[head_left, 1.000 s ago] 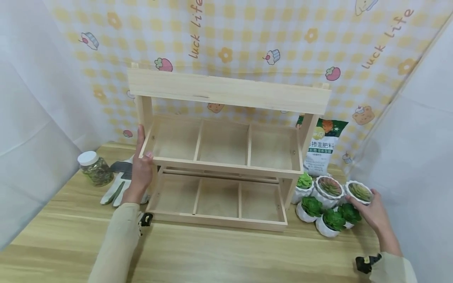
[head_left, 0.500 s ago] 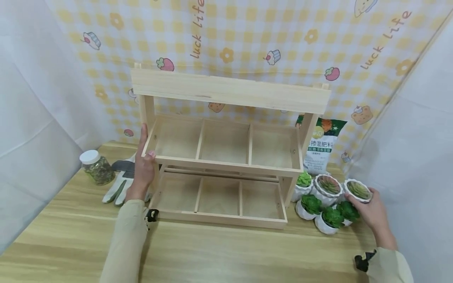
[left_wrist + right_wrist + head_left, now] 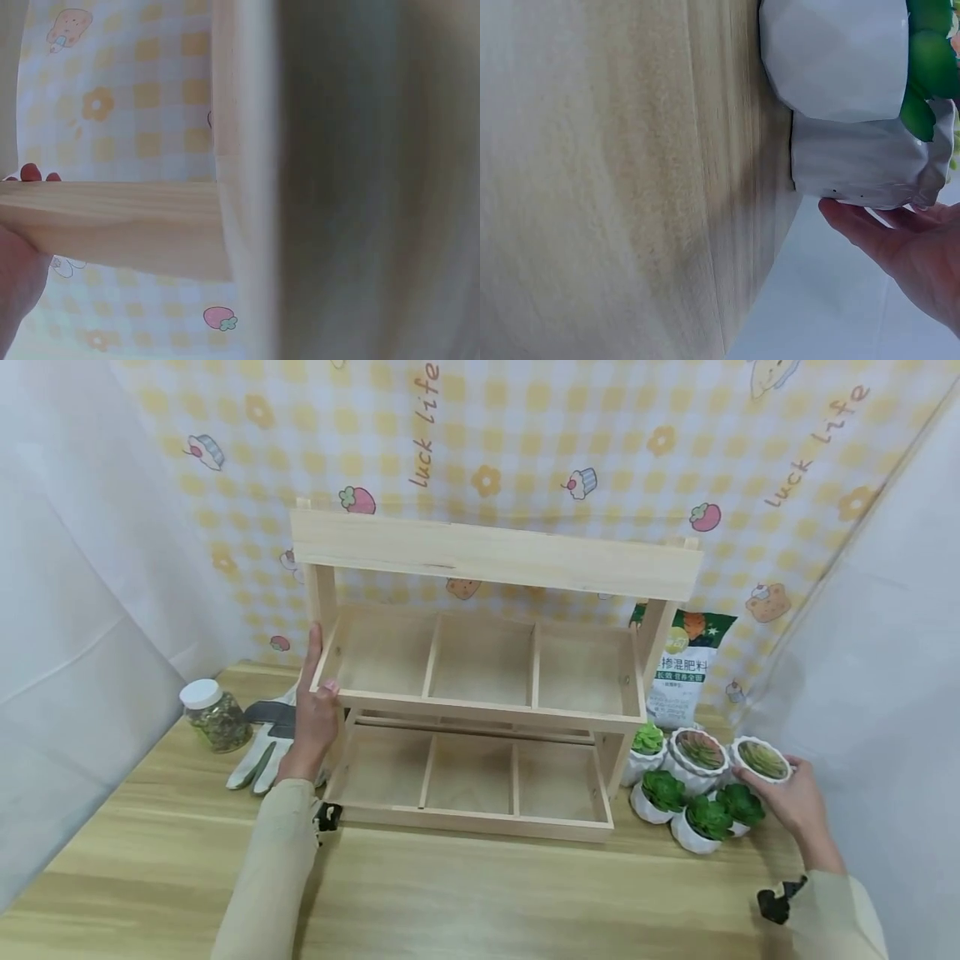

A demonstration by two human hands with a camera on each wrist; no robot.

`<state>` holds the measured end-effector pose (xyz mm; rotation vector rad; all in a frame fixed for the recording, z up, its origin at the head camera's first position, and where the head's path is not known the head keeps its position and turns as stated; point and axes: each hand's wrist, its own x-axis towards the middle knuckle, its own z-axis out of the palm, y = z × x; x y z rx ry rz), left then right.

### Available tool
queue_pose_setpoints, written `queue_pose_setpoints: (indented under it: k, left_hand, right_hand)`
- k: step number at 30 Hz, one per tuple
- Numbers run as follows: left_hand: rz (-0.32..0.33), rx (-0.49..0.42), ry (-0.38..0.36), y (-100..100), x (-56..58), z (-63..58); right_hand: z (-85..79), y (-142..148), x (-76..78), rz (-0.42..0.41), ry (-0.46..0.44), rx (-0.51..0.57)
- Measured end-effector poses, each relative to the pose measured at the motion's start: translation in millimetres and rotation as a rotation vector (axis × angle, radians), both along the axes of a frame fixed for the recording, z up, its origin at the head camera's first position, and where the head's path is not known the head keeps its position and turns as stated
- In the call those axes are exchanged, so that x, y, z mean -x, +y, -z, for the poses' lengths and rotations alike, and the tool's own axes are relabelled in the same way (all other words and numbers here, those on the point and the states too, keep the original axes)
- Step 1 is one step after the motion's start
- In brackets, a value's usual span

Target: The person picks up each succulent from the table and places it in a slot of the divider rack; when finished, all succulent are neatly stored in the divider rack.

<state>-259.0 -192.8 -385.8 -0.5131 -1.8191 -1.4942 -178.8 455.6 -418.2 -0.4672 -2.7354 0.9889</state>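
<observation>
A light wooden two-tier plant stand [image 3: 480,714], each tier split into three compartments, occupies the middle of the head view. My left hand [image 3: 315,718] grips the left end of its upper tier. In the left wrist view the left hand [image 3: 19,274] is cut off, fingertips showing over a wooden piece. At the right, my right hand [image 3: 795,802] holds a white pot with a succulent [image 3: 761,760], thumb on the near side. The right wrist view shows the fingers against this white pot [image 3: 862,161]; its base appears to rest on the table.
Several potted succulents [image 3: 708,818] cluster beside the held pot, right of the stand. Behind them stands a fertilizer bag [image 3: 681,685]. Left of the stand lie work gloves [image 3: 262,747] and a lidded jar [image 3: 217,718]. A checked cloth [image 3: 487,435] hangs behind; white sheeting flanks the wooden table [image 3: 465,893].
The head view has shifted slightly, so the stand, jar and gloves appear farther right. Both hands keep their places on the stand and the pot.
</observation>
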Motion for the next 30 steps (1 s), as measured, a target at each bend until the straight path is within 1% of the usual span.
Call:
queue_pose_setpoints:
  k: [3,6,10,12,16,17,19,22,24,27,30]
  left_hand:
    - [0.003,-0.003,0.019,-1.5,0.8,1.4]
    - [0.007,-0.009,0.031,-2.6,1.2,3.3]
    - [0.02,-0.028,0.01,-3.7,0.1,4.4]
    - [0.043,-0.042,-0.008,-1.1,-7.0,-2.4]
    - [0.073,-0.055,-0.022,0.6,-8.5,-5.5]
    - [0.079,-0.057,-0.02,2.2,-9.8,-7.4]
    - [0.074,-0.058,-0.014,3.3,-8.7,-6.9]
    - [0.082,-0.064,-0.001,9.5,-17.6,-16.9]
    - [0.085,-0.067,0.012,11.8,-20.4,-20.3]
    - [0.093,-0.066,0.027,13.1,-20.5,-21.4]
    - [0.103,-0.062,0.022,13.8,-19.7,-21.3]
  right_hand:
    - [-1.6,-2.6,1.8,0.009,0.039,0.003]
    - [-0.8,-5.1,0.4,0.018,0.084,0.007]
    - [-0.4,-6.8,-0.9,0.035,0.119,0.006]
    - [-1.5,-8.2,-1.1,0.04,0.139,0.01]
    - [-6.7,-10.3,-3.2,0.06,0.174,-0.008]
    - [-8.5,-10.7,-4.2,0.066,0.177,-0.019]
    - [-12.0,-10.7,-6.3,0.081,0.185,-0.043]
    - [-16.8,-11.0,-8.9,0.102,0.204,-0.065]
    - [-20.0,-12.2,-10.3,0.121,0.22,-0.07]
    - [-24.4,-13.3,-13.3,0.14,0.234,-0.069]
    - [-28.0,-13.7,-18.0,0.162,0.246,-0.05]
